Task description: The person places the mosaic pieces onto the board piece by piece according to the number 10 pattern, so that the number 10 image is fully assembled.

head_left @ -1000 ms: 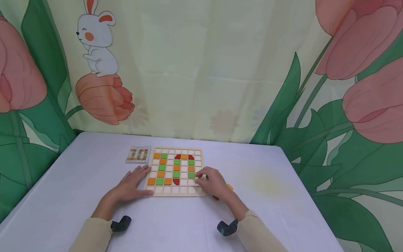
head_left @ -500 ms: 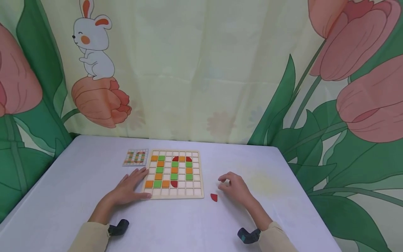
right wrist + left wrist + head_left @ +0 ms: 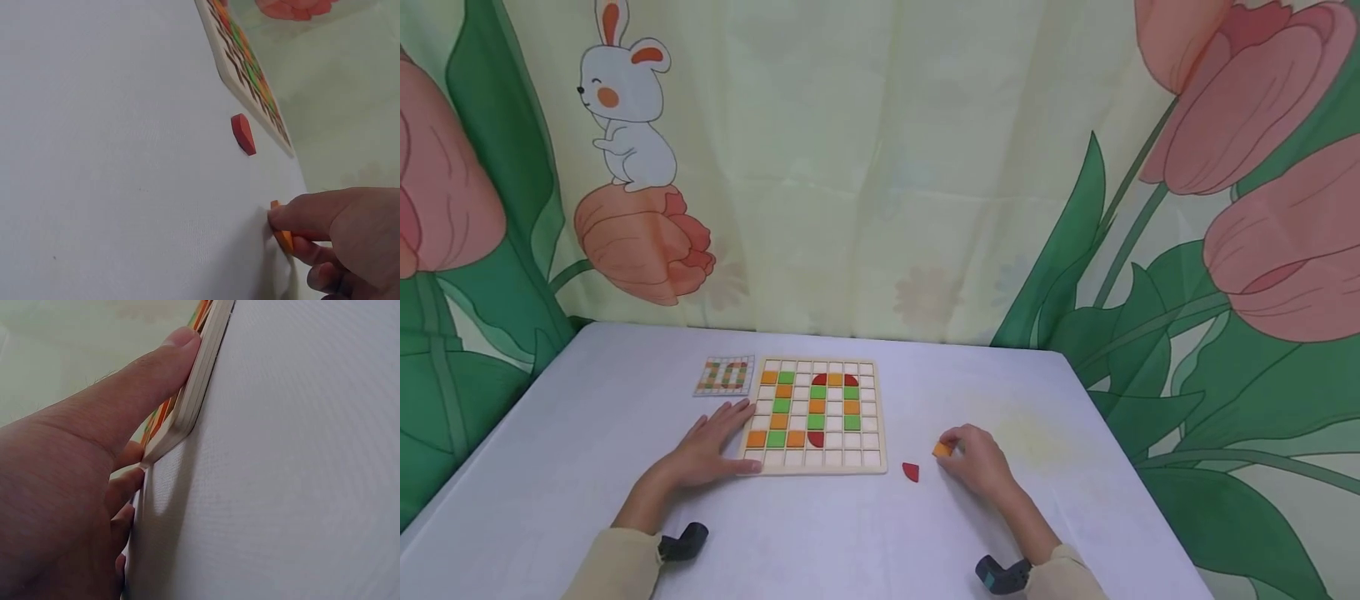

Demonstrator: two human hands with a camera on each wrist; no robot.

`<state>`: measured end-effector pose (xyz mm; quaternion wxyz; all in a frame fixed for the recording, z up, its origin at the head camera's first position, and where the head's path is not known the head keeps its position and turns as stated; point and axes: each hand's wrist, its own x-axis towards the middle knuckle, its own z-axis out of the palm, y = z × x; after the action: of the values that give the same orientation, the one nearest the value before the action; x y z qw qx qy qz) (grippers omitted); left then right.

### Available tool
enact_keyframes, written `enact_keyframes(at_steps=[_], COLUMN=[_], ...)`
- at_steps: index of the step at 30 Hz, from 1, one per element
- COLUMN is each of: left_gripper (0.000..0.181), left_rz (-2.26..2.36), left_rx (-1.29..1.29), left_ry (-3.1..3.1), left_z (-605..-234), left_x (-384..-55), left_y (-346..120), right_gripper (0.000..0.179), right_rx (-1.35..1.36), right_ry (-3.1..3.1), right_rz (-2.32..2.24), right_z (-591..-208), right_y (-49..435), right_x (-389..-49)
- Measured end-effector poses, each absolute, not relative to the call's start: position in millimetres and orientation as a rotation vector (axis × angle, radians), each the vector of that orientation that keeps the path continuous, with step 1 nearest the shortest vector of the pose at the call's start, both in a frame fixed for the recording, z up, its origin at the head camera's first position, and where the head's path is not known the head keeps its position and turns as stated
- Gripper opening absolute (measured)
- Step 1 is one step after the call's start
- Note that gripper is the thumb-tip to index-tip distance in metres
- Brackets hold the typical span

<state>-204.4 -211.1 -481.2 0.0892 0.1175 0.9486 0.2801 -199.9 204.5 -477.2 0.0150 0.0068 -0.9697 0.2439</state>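
Note:
A wooden grid board lies on the table, with orange, green and red tiles set in some of its squares. My left hand rests at the board's left side, fingers spread and straight; in the left wrist view the thumb lies on the board's near edge. Right of the board, my right hand pinches an orange square tile between thumb and fingers. That orange tile is close over the tabletop in the right wrist view. Between board and right hand lies a red quarter-round tile.
A small printed card showing a coloured tile pattern lies at the board's upper left. White cloth covers the table. Behind its far edge hangs a curtain printed with tulips and a rabbit.
My right hand has moved right, from the board's right edge past the red tile, and now pinches the orange tile. The left hand stays at the board.

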Motion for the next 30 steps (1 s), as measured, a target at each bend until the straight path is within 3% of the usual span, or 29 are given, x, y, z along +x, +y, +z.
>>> enact_keyframes(at_steps=[14, 30], left_gripper=[0.1, 0.102], left_rz=[0.852, 0.842], left_rx=[0.345, 0.338], left_ry=[2.83, 2.827], left_z=[-482, -486], left_x=[-202, -204], left_y=[-211, -213], right_gripper=[0.021, 0.012], right_rx=[0.146, 0.432], right_ry=[-2.964, -3.015], right_rz=[0.939, 1.024], right_z=[-474, -463], right_y=[183, 121], right_x=[-208, -224])
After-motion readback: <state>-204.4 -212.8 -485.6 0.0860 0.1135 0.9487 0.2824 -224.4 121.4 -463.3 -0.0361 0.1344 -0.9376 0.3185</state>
